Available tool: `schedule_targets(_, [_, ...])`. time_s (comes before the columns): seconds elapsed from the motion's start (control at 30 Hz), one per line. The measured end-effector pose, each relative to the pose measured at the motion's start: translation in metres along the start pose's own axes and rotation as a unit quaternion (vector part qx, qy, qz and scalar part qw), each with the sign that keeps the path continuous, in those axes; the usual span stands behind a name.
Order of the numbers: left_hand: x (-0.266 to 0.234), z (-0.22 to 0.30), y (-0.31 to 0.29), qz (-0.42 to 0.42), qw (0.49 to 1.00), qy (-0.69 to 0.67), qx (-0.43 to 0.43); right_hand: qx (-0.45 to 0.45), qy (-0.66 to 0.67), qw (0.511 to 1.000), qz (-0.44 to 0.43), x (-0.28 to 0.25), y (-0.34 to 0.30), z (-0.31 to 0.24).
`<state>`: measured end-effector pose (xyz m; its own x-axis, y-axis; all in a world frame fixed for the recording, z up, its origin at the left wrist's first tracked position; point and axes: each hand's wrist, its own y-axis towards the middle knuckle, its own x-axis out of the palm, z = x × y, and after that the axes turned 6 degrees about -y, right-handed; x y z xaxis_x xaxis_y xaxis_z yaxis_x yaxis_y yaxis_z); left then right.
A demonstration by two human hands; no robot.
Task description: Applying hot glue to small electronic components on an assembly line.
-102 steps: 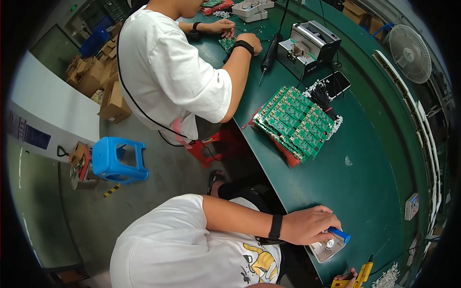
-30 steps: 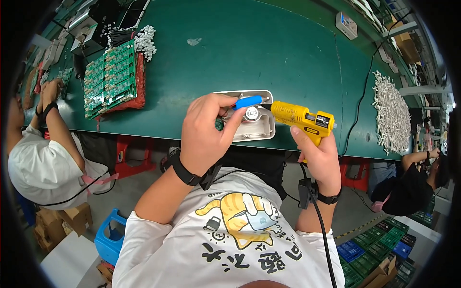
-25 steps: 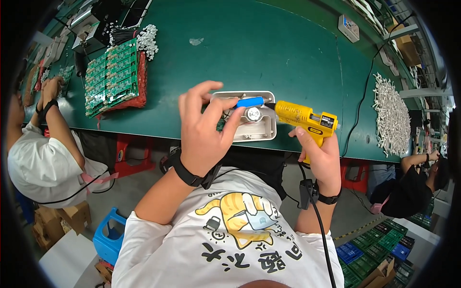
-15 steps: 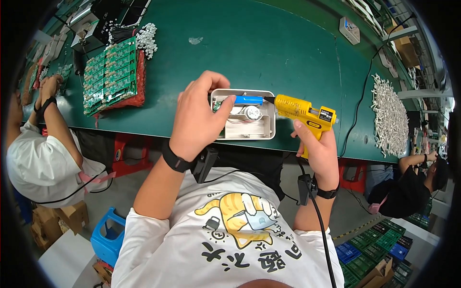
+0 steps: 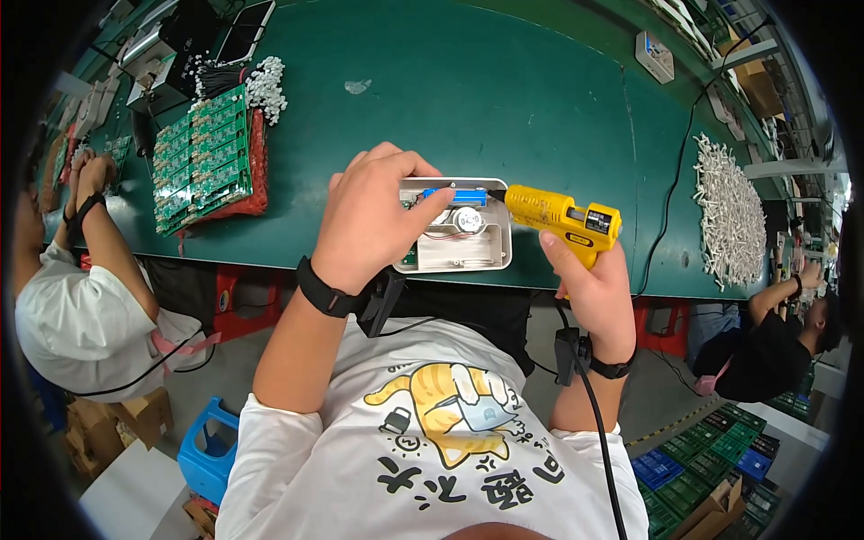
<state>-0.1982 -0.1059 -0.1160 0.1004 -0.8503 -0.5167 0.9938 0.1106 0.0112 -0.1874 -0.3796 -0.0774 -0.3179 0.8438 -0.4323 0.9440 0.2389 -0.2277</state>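
My left hand [image 5: 373, 216] is closed on the left side of a white plastic housing [image 5: 506, 247] at the table's front edge. Its thumb presses on the left end of a blue cylindrical battery [image 5: 463, 197], which lies along the housing's far side. Below the battery sit a round white part [image 5: 468, 220] and thin wires; part of a green circuit board shows beside my thumb. My right hand [image 5: 594, 283] grips a yellow hot glue gun [image 5: 544, 209] by its handle. The gun's dark nozzle reaches over the housing's right rim, at the battery's right end.
Stacked green circuit boards [image 5: 202, 157] lie on red wrap at the left, near white connectors [image 5: 266, 90]. A heap of small white parts [image 5: 727, 216] covers the table's right end. A black cable [image 5: 670, 180] runs beside it. Co-workers sit at left and right.
The glue gun's nozzle has come in slightly leftward over the housing's rim to the battery's end. The housing appears slightly lower in view, with my left hand still on it.
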Motion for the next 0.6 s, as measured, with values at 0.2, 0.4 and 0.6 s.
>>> schedule_targets(0.2, [-0.001,-0.002,0.002,-0.003,0.999,0.022,0.033,0.032,0.009,0.999,0.01,-0.002,-0.014,-0.001])
schedule_targets(0.4, [-0.002,-0.005,0.002,-0.024,1.0,0.0,0.012,0.01,0.007,1.0,-0.005,0.002,-0.014,0.006])
schedule_targets(0.6, [-0.005,-0.01,0.003,-0.038,0.999,-0.022,0.026,0.02,0.0,1.0,0.005,0.001,-0.021,-0.008])
